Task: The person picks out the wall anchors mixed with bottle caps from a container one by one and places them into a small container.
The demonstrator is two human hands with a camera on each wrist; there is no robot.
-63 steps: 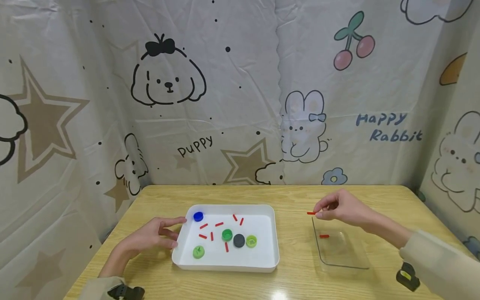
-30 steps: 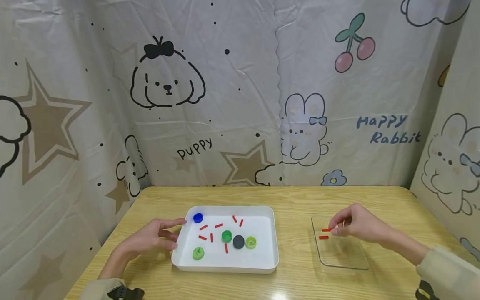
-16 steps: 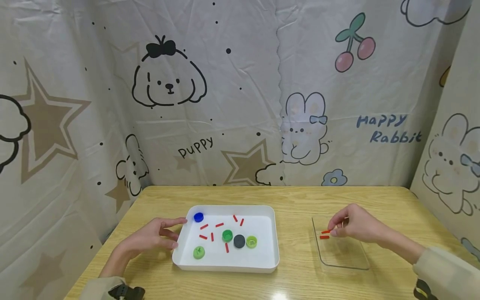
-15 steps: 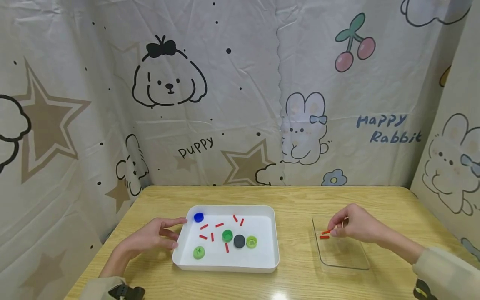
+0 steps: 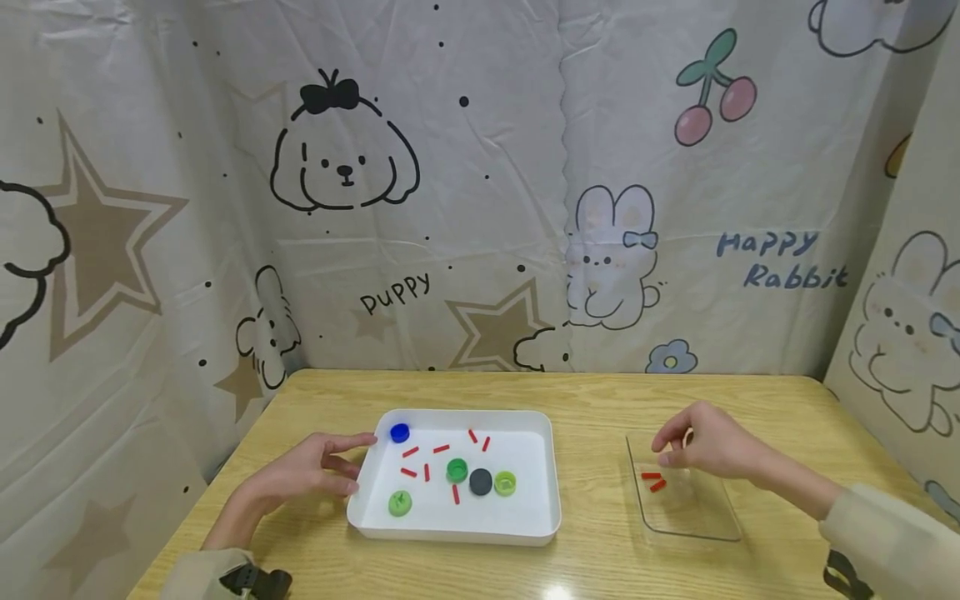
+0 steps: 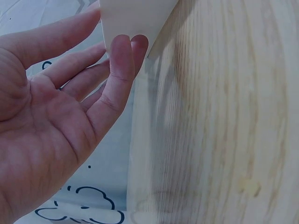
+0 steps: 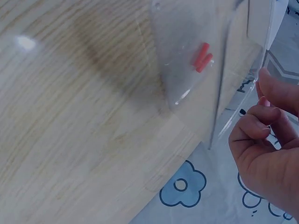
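Note:
My left hand [image 5: 302, 475] rests its fingertips against the left side of a white tray [image 5: 450, 532]; in the left wrist view they meet the tray's wall [image 6: 133, 16]. Inside the tray lie several short red sticks [image 5: 441, 449] and several round caps: blue [image 5: 400, 432], green [image 5: 457, 471], black [image 5: 481, 482], yellow-green [image 5: 506, 483] and light green [image 5: 400, 503]. My right hand [image 5: 708, 442] is over the far part of a clear container [image 5: 693, 535], thumb and index finger apart with nothing between them. Two red sticks [image 5: 651, 476] lie close together at the container's bottom.
Both containers stand on a light wooden table [image 5: 592, 500], the tray left of centre and the clear one at right. A printed curtain [image 5: 495, 167] hangs behind the table and along both sides. Each wrist wears a dark strap [image 5: 255, 581].
My right hand has carried a red stick down into the clear container and let it go beside the other. The hand has risen slightly since. My left hand has stayed at the tray.

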